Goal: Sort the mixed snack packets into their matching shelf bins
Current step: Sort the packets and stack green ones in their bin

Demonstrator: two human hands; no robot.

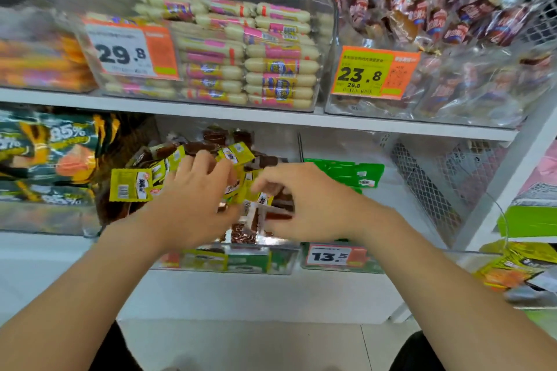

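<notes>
Together, both hands, left (193, 202) and right (307, 205), grip yellow packets (129, 185) inside the clear bin (229, 262).

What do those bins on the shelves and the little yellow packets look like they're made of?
The bins look like clear hard plastic: the goods show through their glossy walls. The yellow packets seem to be thin printed plastic film, shiny and crinkled, though foil lining can't be ruled out.

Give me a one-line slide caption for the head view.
Left hand and right hand dig into a clear bin of yellow-green snack packets on the lower shelf.
</notes>
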